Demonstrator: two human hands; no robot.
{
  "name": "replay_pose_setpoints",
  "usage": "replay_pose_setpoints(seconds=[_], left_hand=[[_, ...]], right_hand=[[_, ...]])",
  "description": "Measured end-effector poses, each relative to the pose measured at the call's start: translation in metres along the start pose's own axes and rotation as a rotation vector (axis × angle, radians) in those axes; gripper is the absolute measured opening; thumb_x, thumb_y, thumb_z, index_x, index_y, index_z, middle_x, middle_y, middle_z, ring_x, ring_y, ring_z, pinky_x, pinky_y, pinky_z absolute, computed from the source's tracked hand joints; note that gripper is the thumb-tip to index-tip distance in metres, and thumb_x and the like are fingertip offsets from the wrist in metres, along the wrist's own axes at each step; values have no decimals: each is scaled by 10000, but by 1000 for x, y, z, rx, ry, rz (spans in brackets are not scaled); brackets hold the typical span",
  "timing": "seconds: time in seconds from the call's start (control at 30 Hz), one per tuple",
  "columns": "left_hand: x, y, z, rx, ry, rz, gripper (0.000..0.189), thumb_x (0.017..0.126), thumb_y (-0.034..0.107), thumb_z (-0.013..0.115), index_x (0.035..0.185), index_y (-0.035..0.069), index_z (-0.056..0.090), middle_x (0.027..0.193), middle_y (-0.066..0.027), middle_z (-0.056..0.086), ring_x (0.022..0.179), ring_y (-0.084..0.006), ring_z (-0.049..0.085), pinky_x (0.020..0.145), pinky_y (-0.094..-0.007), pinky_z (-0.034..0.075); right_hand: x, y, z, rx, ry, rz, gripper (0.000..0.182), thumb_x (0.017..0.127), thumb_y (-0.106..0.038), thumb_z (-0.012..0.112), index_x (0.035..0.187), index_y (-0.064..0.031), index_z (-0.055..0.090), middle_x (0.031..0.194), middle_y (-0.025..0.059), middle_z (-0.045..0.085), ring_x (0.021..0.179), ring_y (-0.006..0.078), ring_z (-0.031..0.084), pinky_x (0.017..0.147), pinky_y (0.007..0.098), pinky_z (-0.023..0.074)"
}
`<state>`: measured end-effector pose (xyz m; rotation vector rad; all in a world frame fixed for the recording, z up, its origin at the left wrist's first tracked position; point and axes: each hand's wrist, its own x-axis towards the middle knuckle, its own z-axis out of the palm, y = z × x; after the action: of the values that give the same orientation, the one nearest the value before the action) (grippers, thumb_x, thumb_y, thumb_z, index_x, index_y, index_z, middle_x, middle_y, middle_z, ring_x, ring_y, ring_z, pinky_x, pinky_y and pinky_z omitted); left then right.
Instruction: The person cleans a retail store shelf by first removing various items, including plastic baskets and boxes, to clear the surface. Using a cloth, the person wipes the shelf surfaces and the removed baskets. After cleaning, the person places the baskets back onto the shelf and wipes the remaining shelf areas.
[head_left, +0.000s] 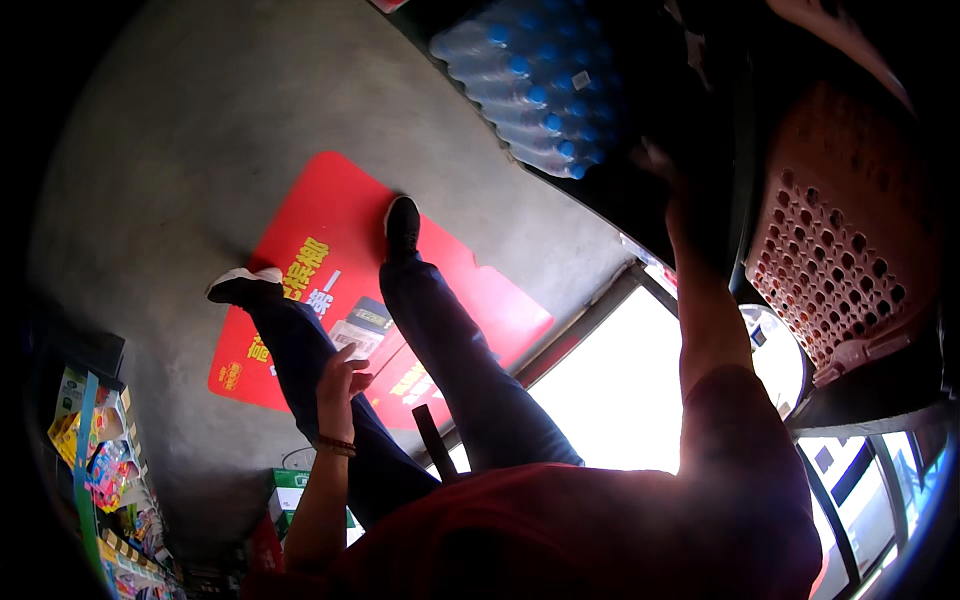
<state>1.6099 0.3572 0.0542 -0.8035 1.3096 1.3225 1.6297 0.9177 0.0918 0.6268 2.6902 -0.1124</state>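
Observation:
My left hand (341, 390) hangs in front of my left thigh with its fingers apart and nothing in it. A beaded bracelet (334, 447) circles that wrist. My right arm reaches forward, and my right hand (655, 160) is in deep shadow beside a shrink-wrapped pack of clear bottles with blue caps (536, 94). Whether that hand touches or grips anything is too dark to make out. To the right of my forearm is a pink perforated plastic basket (825, 277).
I stand on a red mat (330, 195) bearing writing, over a grey floor (195, 150). Shelves with colourful packaged goods (109, 465) line the lower left. A green and white carton (289, 491) is behind my left arm. Bright light comes through a doorway (615, 382).

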Motion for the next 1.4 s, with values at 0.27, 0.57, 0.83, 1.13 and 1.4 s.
replay_pose_setpoints(seconds=[0.27,0.57,0.83,1.13,1.4], left_hand=[[10,22,14,48,-98,53,380,923,295,440,1208,48,491,983,-97,603,826,-148,603,788,-270,479],[0,32,-33,63,32,52,359,921,270,471,1203,51,504,937,-69,622,776,-106,612,729,-245,502],[7,35,-14,26,-27,56,337,915,224,471,1200,47,500,928,-67,590,767,-112,587,719,-239,489],[6,5,-29,69,12,1,322,916,257,463,1171,70,525,951,-72,607,763,-122,598,720,-268,496],[8,18,-11,-75,-97,113,383,911,266,508,1215,34,484,949,-79,612,748,-115,616,710,-254,515]], right_hand=[[-64,11,37,-667,98,142,438,856,-129,520,1282,-88,425,1266,175,448,1204,323,391,1030,478,251],[-106,4,-33,-458,90,-130,351,883,-41,423,1233,-16,445,1260,207,447,1125,338,469,977,372,365],[-78,-5,23,-737,-147,98,291,850,-156,502,1105,-22,538,1129,189,525,1049,340,509,928,433,380],[-28,1,160,-468,-254,-133,236,800,-148,564,1020,-70,597,1085,131,569,1037,314,518,900,476,370],[-37,-112,92,1087,-746,458,364,886,-423,481,926,-79,594,779,25,601,705,129,568,600,291,442]])
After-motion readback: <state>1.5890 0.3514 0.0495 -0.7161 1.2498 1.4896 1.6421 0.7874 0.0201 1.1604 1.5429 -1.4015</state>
